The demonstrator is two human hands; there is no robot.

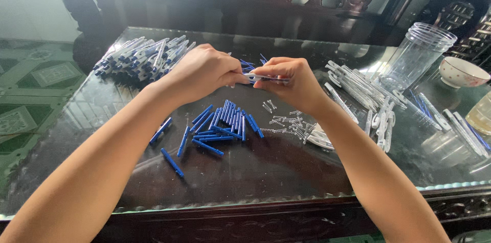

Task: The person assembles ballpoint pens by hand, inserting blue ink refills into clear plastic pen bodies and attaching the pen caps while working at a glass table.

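Pen (pixel 266 77): white barrel, mostly hidden by fingers.
Left hand (pixel 204 72): pinches one end.
Right hand (pixel 291 82): grips the other.
Springs (pixel 286 120): tiny, indistinct.

The table (pixel 266 171) has a dark glass top with a carved dark wooden edge. At its middle lie loose blue pen parts (pixel 220 125), a few strayed to the left. Just right of them sits a scatter of small springs (pixel 286 120). A pile of finished pens (pixel 140 56) rests at the far left corner. White clips (pixel 358 87) spread across the right side, near an upright clear jar (pixel 417 54). A patterned bowl (pixel 462 72) stands at the far right.
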